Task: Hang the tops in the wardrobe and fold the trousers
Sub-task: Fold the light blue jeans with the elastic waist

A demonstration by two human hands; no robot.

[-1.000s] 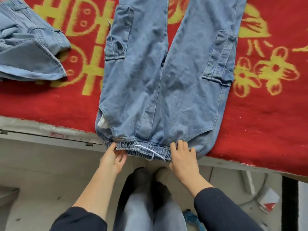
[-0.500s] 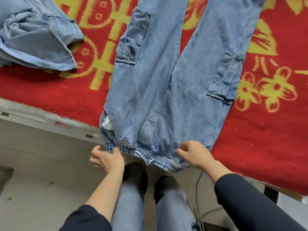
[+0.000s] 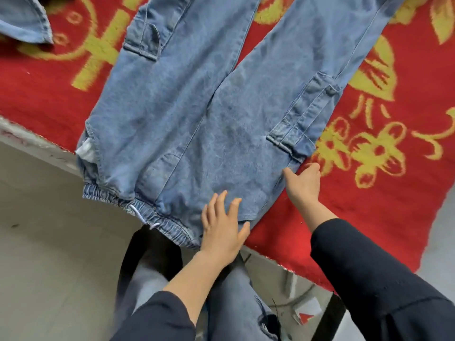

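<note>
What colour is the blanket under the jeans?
The blanket is red with yellow flower and leaf patterns; the head view shows it.

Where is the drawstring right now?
Head view, lower left of centre: the white drawstring hangs from the jeans' elastic waistband, just left of the left hand.

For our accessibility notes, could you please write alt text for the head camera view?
Blue jeans lie flat on a red blanket, waistband at the near edge. The left hand presses flat beside the waistband; the right hand grips their side edge by a pocket. More denim lies top left.
</note>
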